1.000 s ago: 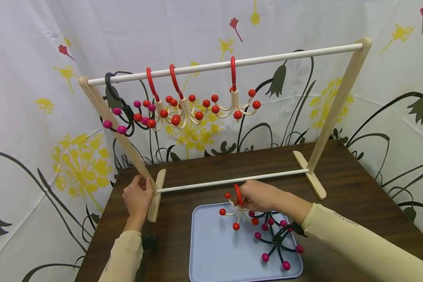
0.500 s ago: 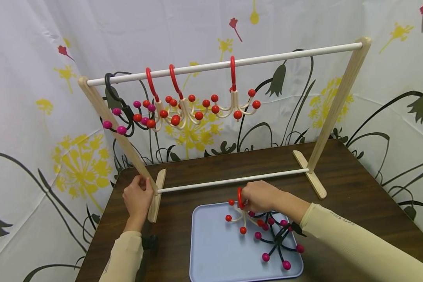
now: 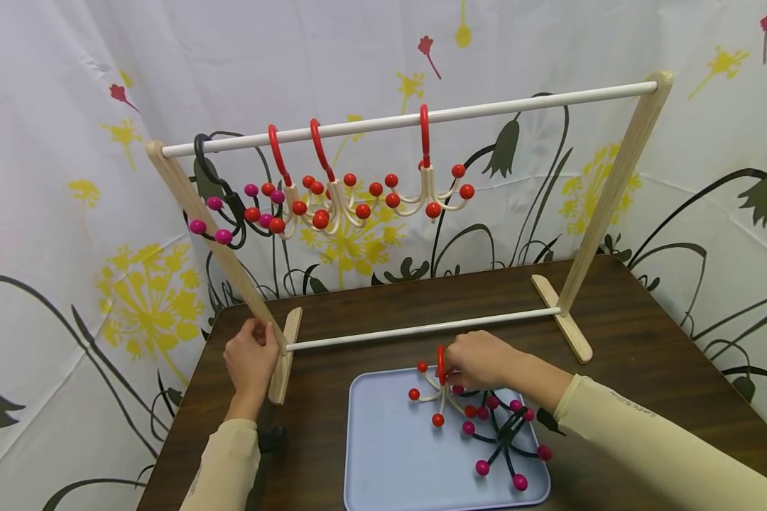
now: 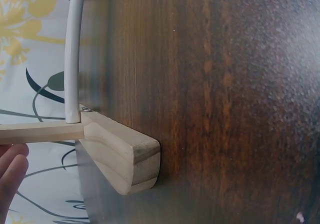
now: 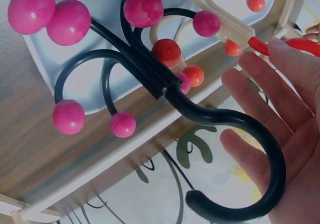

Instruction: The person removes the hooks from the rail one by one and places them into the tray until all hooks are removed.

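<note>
My right hand (image 3: 482, 358) pinches the red hook of a cream multi-arm hanger (image 3: 441, 365) with red balls at its arm tips. It is over the back of a pale blue tray (image 3: 383, 454). In the right wrist view, thumb and fingertip meet at the red hook (image 5: 300, 46); the other fingers extend. Black hangers with pink balls, one of them a black hanger (image 3: 503, 440), lie on the tray's right side. A large black hook (image 5: 277, 159) crosses before my palm. My left hand (image 3: 252, 358) holds the rack's left wooden upright (image 3: 246, 280) near its foot.
On the rack's white top rail (image 3: 518, 105) hang a black hanger (image 3: 233, 206) at the left and three red-hooked ones, including a cream hanger (image 3: 427, 184). A lower white rail (image 3: 383, 333) runs behind the tray. Dark wood table (image 3: 319, 440) lies beneath; a floral curtain stands behind.
My right hand has moved the held red-hooked hanger slightly right and down over the tray. My left hand stays on the upright, and the hangers on the rail hang as before.
</note>
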`<action>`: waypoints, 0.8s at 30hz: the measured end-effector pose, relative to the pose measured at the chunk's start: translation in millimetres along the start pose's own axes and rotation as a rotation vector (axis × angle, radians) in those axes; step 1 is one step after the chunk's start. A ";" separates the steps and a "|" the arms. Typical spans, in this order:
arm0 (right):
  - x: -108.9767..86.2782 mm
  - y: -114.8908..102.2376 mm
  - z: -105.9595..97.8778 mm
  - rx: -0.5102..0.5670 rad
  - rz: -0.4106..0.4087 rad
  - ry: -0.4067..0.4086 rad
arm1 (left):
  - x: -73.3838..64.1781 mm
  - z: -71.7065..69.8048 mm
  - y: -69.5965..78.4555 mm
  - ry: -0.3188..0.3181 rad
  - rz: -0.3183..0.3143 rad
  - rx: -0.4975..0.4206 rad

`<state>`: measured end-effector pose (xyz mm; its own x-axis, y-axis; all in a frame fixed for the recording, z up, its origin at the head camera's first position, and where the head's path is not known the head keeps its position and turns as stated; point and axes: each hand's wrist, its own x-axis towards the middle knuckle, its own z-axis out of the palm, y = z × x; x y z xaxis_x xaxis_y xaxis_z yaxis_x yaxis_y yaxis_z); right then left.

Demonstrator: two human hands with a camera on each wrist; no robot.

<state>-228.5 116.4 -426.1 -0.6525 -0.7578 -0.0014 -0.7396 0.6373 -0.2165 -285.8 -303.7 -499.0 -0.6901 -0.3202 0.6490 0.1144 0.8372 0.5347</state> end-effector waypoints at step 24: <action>-34.6 -21.6 -77.9 -0.033 0.020 0.106 | -1.6 1.0 3.0 0.002 -0.013 -0.010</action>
<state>-202.8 139.8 -345.4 -0.6795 -0.7270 0.0986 -0.7304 0.6576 -0.1848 -285.1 -300.3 -498.9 -0.6904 -0.3322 0.6427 0.1120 0.8286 0.5485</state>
